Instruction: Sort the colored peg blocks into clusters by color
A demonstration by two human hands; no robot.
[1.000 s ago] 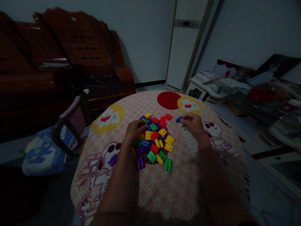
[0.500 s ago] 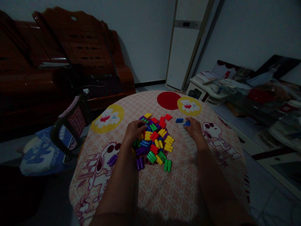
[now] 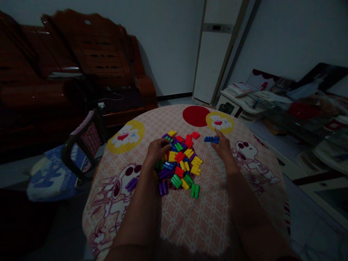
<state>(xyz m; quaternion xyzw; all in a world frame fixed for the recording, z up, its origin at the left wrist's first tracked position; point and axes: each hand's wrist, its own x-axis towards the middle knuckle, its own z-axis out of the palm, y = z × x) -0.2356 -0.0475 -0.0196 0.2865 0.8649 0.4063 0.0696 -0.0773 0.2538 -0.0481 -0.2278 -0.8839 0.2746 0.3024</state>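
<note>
A pile of plastic building blocks [image 3: 179, 156] in red, yellow, green, blue and purple lies on the table. At the pile's upper left rests my left hand [image 3: 158, 149], its fingers curled by some blue and purple blocks; what they grip, if anything, is hidden. To the right of the pile, my right hand [image 3: 223, 145] has its thumb and index finger around a blue building block [image 3: 215, 140]. This piece sits right beside another blue building block [image 3: 208, 139], and together they form a short row. Whether the two are joined I cannot tell.
A patterned cloth covers the round table [image 3: 187, 224]. Stray blocks lie around the pile, including a purple block [image 3: 132, 184] by my left forearm and a green block [image 3: 195, 191] in front. A chair [image 3: 81, 145] stands at the left, and a cluttered cabinet [image 3: 244, 105] at the right.
My right hand has moved its blue block slightly up and left, closing the gap to the other blue block. My left hand stays at the pile.
</note>
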